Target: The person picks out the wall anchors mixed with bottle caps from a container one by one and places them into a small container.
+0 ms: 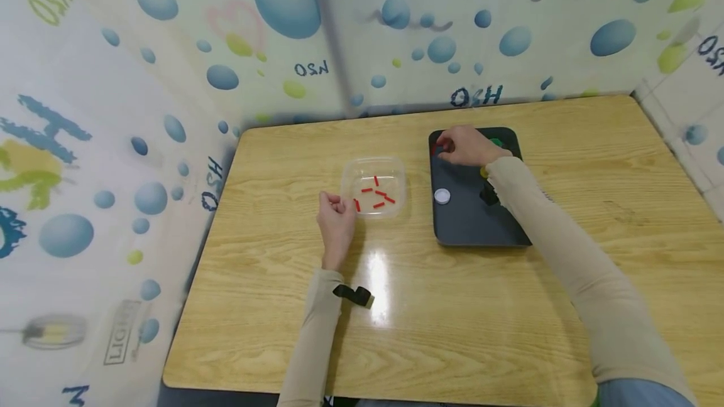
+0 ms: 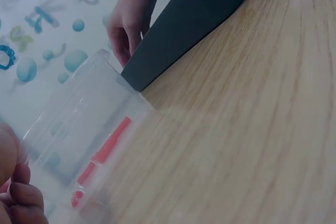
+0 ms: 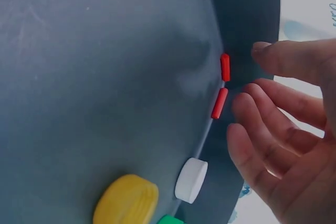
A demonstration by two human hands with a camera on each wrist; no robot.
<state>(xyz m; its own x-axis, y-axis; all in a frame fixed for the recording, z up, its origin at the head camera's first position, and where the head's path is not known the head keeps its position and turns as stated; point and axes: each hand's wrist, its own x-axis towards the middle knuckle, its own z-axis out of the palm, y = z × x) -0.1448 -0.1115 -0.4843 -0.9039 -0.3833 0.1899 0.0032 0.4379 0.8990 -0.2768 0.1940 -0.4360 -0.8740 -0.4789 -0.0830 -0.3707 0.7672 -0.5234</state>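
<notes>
My left hand (image 1: 335,228) is at the left side of a clear plastic container (image 1: 400,171), its thumb and curled fingers pinching the rim. Several short red sticks (image 1: 380,193) lie scattered on the container's floor. My right hand (image 3: 289,114) reaches into the far left corner of a dark tray (image 1: 460,228), thumb and fingers apart and holding nothing. Close by its fingertips, two red sticks (image 3: 219,103) lie along the foot of the tray wall. A white cap (image 3: 191,180) and a yellow cap (image 3: 126,200) sit below them in the right wrist view.
Nearer the tray's left side lies another white cap (image 1: 442,196). Green caps (image 1: 496,142) show at the tray's far side, partly hidden by the right arm. Both containers stand on a wooden table (image 1: 271,206), with patterned walls behind and to the left.
</notes>
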